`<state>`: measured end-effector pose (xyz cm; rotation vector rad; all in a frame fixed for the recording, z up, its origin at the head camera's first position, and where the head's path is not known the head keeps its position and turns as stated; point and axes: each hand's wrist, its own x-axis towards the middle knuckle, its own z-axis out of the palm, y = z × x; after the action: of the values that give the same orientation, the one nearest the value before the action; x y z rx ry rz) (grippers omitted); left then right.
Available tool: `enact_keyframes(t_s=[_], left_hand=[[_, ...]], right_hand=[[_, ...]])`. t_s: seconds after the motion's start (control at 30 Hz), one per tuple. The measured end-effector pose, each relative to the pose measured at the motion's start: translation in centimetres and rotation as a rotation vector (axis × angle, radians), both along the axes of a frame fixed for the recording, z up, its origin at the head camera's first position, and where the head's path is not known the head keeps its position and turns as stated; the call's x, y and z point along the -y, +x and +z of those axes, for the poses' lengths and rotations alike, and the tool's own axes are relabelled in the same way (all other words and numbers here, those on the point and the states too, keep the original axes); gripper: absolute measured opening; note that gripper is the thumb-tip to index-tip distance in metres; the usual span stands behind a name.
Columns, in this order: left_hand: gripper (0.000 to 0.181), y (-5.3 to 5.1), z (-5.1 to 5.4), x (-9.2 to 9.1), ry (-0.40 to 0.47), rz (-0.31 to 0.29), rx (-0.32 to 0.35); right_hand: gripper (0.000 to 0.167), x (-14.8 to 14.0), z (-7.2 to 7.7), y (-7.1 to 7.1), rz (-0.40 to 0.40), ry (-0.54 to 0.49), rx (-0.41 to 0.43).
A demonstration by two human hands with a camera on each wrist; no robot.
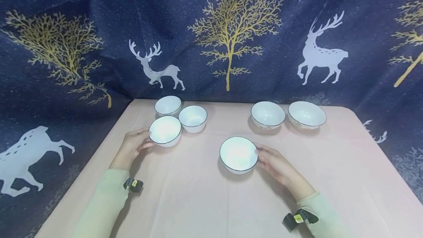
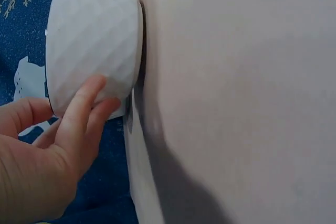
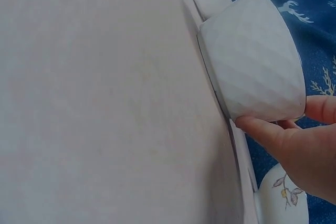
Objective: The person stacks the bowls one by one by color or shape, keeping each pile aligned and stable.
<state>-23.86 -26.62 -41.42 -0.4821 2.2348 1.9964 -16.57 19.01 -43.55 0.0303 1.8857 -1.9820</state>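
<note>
My left hand [image 1: 133,144] holds a white bowl [image 1: 165,129] by its near left side, thumb at the dark rim and fingers against the outer wall. In the left wrist view this bowl [image 2: 94,40] shows a diamond-textured outside. Another white bowl [image 1: 238,153], near the table's middle, is gripped at its right side by my right hand [image 1: 274,164]. The right wrist view shows the same faceted wall on that bowl [image 3: 252,61], with the thumb near the rim and a finger low on its side. Both bowls are upright.
Behind the left-held bowl stand two more white bowls, one at the back [image 1: 167,105] and one to its right [image 1: 193,116]. Two wider bowls with floral outsides, a left one [image 1: 267,114] and a right one [image 1: 306,114], stand back right. A dark blue printed cloth [image 1: 211,65] hangs behind the pink-covered table [image 1: 195,197].
</note>
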Motion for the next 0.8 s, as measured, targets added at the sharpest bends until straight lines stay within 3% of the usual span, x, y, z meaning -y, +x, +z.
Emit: enact_keyframes(t_s=[0.37, 0.67, 0.8], left_hand=[[0.045, 1.4, 1.3, -0.4, -0.111, -0.093, -0.089], [0.044, 2.1, 2.8, -2.4, -0.086, -0.182, -0.131], [0.041, 2.2, 3.5, -3.9, -0.057, -0.240, -0.184]], right_hand=[[0.062, -0.1, -0.1, 0.0, 0.013, -0.015, -0.013], [0.063, -0.2, 0.0, 0.0, 0.020, -0.026, -0.014], [0.063, -0.2, 0.0, 0.0, 0.021, -0.034, -0.013]])
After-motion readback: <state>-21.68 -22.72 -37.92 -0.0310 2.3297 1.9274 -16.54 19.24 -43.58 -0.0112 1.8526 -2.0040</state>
